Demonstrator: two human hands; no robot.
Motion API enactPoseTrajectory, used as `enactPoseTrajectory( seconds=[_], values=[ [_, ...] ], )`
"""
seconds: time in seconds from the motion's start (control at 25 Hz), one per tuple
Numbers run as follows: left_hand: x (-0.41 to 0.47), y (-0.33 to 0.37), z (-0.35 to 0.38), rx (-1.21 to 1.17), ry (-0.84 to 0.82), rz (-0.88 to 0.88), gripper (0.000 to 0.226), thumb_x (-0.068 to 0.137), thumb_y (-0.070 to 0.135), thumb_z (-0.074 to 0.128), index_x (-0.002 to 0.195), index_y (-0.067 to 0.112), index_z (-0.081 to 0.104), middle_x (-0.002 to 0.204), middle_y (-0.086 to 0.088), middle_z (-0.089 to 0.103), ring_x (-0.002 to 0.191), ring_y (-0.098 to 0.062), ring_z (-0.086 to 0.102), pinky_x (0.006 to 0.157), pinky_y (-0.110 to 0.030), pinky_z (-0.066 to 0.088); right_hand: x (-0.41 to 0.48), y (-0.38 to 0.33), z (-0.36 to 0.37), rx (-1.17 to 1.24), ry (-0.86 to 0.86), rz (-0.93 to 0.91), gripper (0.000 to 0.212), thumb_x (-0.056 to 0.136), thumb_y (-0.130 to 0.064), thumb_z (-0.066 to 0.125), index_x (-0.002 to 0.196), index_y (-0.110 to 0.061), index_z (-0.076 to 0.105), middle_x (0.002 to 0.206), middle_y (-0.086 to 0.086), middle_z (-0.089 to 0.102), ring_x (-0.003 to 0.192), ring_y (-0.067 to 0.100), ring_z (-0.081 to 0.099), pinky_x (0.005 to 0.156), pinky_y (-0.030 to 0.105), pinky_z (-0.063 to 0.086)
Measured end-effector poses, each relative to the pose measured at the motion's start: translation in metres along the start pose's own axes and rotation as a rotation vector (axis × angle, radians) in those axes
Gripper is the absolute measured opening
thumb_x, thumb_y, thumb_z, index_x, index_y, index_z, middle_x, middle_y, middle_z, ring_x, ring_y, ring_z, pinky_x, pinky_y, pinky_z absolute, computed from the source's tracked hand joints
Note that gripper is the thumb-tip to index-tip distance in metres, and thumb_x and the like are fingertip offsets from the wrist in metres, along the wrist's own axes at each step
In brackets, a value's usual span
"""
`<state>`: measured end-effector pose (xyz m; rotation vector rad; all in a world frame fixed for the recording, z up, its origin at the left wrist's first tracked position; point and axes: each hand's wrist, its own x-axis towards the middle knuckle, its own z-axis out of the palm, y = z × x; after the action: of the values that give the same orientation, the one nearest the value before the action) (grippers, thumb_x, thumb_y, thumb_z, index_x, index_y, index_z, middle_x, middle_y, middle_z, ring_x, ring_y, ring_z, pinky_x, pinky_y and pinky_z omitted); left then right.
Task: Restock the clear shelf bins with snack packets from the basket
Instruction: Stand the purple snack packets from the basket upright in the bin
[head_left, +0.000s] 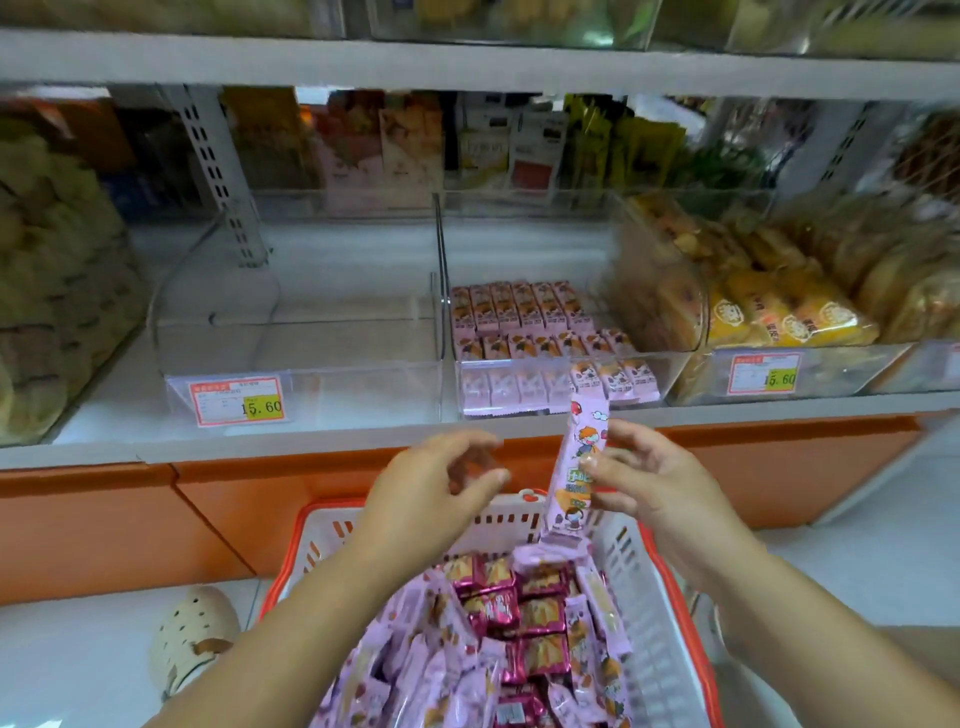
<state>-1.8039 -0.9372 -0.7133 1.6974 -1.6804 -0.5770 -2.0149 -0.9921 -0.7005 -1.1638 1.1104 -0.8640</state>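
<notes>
Nearest the camera stands the basket (644, 592), white lattice walls under an orange rim, heaped with snack packets (519, 623) in pale pink and shiny magenta wrappers. On the floor to its left sits a cream perforated shoe (195, 634).

Both forearms reach over the heap, and the hands hang above the basket's far rim. The left hand (431, 483) has its fingers loosely curved towards the thumb and nothing can be seen in its grasp (the fingertips are blurred). The right hand (654, 483) pinches a long pink packet (579, 457) between thumb and fingers. It stands nearly upright, with its lower end just over the heap and its top reaching the shelf's front edge.

Beyond the hands runs the shelf's orange base (260, 499), and above it a row of clear bins. The left bin (322, 384) carries a price tag (238, 401) reading 15.60. The middle bin (511, 358) holds small pink packets (519, 312) in neat rows, the front row standing against its front wall. The right bin (831, 369) is piled with yellow packets (779, 312) and bears a second tag (764, 373).

Farthest back, upright pouches (405, 145) line the rear of the shelf.
</notes>
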Motion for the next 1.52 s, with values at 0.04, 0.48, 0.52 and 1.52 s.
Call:
enactPoseTrajectory(
  seconds=[0.04,0.48,0.52,1.52],
  values=[
    [0.012,0.01,-0.018,0.052,0.108,0.09,0.024,0.088,0.037,0.063,0.113,0.035,0.061,0.097,0.021,0.063,0.082,0.001,0.058,0.073,-0.022,0.051,0.004,-0.026,-0.002,-0.048,0.012,-0.087,0.036,0.084,-0.002,0.067,0.117,-0.014,0.061,0.101,0.007,0.072,0.088,0.015,0.069,0.072,0.027,0.058],
    [0.118,-0.023,-0.081,0.432,0.092,0.318,0.076,0.083,0.073,0.02,0.151,0.038,0.015,0.156,0.022,0.008,0.143,-0.003,0.018,0.111,-0.019,0.014,0.224,-0.156,-0.017,-1.056,0.311,-0.203,0.051,0.08,-0.021,0.076,0.126,-0.022,0.055,0.116,0.006,0.064,0.095,0.027,0.065,0.084,0.044,0.057],
    [0.12,-0.027,-0.082,0.413,0.089,0.327,0.078,0.081,0.075,0.016,0.15,0.041,0.012,0.152,0.028,0.003,0.142,0.001,0.015,0.111,-0.018,0.013,0.239,-0.154,-0.016,-1.189,0.325,-0.189,0.049,0.079,-0.027,0.076,0.123,-0.023,0.056,0.117,0.006,0.065,0.096,0.027,0.065,0.085,0.043,0.056],
    [0.097,-0.015,-0.069,0.46,0.281,0.353,0.064,0.088,0.057,0.037,0.143,0.026,0.039,0.149,0.003,0.04,0.136,-0.016,0.036,0.109,-0.038,0.035,0.167,-0.123,0.002,-1.138,0.172,-0.222,0.041,0.094,-0.011,0.057,0.133,-0.022,0.053,0.127,0.0,0.059,0.106,0.018,0.06,0.077,0.024,0.049]
  ],
)
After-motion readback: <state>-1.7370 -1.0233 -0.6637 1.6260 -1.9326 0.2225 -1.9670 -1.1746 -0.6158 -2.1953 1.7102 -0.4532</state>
